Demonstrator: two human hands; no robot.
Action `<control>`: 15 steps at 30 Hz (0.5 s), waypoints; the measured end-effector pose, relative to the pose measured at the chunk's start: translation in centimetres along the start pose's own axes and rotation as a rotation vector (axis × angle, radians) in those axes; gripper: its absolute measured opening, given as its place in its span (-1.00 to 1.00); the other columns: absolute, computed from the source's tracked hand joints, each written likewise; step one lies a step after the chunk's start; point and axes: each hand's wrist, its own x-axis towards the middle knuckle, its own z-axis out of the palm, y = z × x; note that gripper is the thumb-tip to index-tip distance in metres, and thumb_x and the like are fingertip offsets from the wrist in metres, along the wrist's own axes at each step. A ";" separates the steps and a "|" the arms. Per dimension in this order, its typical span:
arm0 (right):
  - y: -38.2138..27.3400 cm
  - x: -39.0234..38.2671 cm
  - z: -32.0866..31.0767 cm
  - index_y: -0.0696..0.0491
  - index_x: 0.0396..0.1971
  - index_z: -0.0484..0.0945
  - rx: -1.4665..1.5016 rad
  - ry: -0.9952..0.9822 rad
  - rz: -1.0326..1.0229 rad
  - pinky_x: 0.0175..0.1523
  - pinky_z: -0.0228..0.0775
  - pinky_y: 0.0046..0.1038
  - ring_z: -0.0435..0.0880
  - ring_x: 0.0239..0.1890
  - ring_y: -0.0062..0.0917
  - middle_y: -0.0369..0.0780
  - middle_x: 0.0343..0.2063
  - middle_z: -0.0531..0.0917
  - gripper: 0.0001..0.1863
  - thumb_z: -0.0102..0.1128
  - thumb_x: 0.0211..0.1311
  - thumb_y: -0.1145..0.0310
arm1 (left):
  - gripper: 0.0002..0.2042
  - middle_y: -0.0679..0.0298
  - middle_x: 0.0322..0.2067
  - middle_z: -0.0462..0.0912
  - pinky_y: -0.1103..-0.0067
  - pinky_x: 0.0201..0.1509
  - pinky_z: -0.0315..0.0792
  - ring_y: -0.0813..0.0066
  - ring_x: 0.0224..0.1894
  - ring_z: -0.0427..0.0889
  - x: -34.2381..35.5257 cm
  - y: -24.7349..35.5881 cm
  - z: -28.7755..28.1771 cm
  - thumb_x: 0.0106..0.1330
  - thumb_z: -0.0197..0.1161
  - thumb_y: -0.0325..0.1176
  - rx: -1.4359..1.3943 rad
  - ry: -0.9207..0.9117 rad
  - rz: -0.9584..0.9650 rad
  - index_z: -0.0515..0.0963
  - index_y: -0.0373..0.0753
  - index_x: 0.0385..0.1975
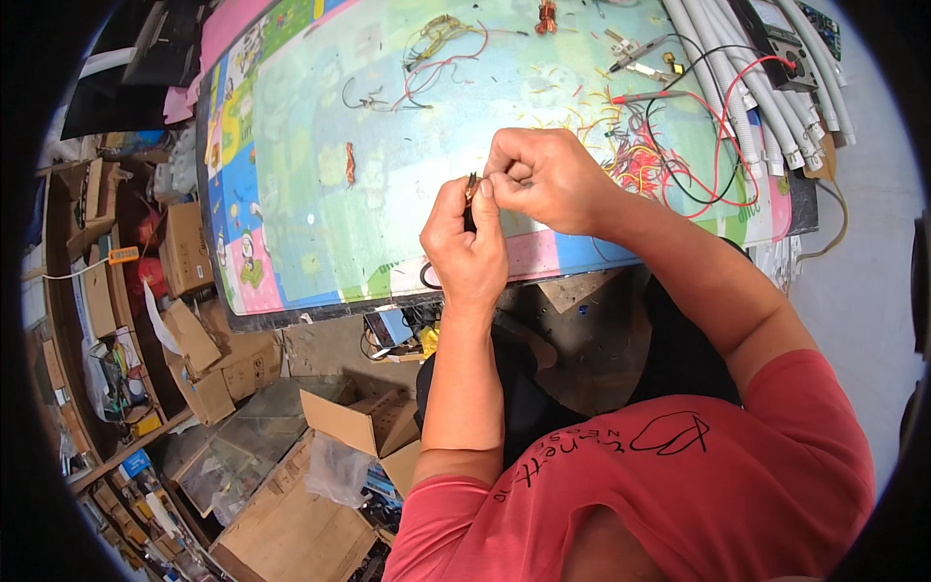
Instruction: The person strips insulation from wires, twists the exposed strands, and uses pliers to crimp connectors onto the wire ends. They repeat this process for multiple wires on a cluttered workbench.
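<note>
Slim dark object, hand-held — above patterned mat.
Left hand wraps it; right hand pinches just beside — contents cannot be told.

Black lettering on red shirt, green on mat

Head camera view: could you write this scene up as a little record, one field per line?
Left hand: grips a small dark object, mostly hidden
Right hand: fingers pinched together, against or very near the left hand; whether they hold anything is unclear
Surface: table with a colourful mat
Left on mat: reddish wire bundle
Far side: tangled wires
Right side: coloured wire heap, meter, red probe, pale tubes
Below table edge: open cardboard box
</note>
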 end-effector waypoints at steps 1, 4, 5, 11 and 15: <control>0.0 0.0 0.0 0.19 -0.49 0.51 0.016 -0.007 0.024 -0.47 0.35 -0.50 0.47 -0.61 -0.63 -0.18 -0.65 0.57 -0.86 0.21 0.07 0.42 | -0.86 0.49 -0.55 0.43 0.75 -0.48 0.18 0.80 -0.51 0.26 0.0 -0.1 0.1 0.43 0.11 -0.41 -0.023 0.006 0.011 0.50 -0.33 -0.37; 0.5 -0.1 0.2 0.18 -0.49 0.52 0.069 0.003 0.031 -0.47 0.34 -0.51 0.47 -0.61 -0.65 -0.21 -0.67 0.57 -0.86 0.21 0.07 0.42 | -0.86 0.49 -0.59 0.40 0.77 -0.55 0.12 0.82 -0.57 0.24 0.0 -0.1 0.1 0.42 0.11 -0.41 -0.162 -0.007 -0.059 0.48 -0.32 -0.38; 0.6 0.0 0.3 0.18 -0.49 0.52 0.089 0.008 0.021 -0.47 0.34 -0.52 0.47 -0.62 -0.65 -0.22 -0.67 0.58 -0.86 0.21 0.07 0.42 | -0.85 0.49 -0.60 0.39 0.77 -0.58 0.11 0.82 -0.60 0.23 0.0 -0.1 0.0 0.42 0.11 -0.41 -0.218 -0.014 -0.099 0.48 -0.31 -0.39; 0.7 0.1 0.3 0.18 -0.46 0.52 0.135 -0.012 0.044 -0.46 0.36 -0.51 0.49 -0.61 -0.64 -0.22 -0.65 0.60 -0.87 0.20 0.09 0.41 | -0.85 0.50 -0.63 0.37 0.78 -0.62 0.07 0.84 -0.63 0.20 0.3 0.1 -0.4 0.42 0.11 -0.40 -0.274 -0.034 -0.161 0.46 -0.30 -0.41; -0.3 0.1 -0.3 0.17 -0.43 0.52 0.020 -0.080 0.025 -0.43 0.38 -0.47 0.50 -0.63 -0.51 -0.17 -0.66 0.58 -0.88 0.14 0.12 0.43 | -0.85 0.50 -0.61 0.38 0.77 -0.60 0.08 0.83 -0.62 0.21 0.4 0.0 -0.5 0.42 0.12 -0.40 -0.301 -0.030 -0.167 0.47 -0.29 -0.42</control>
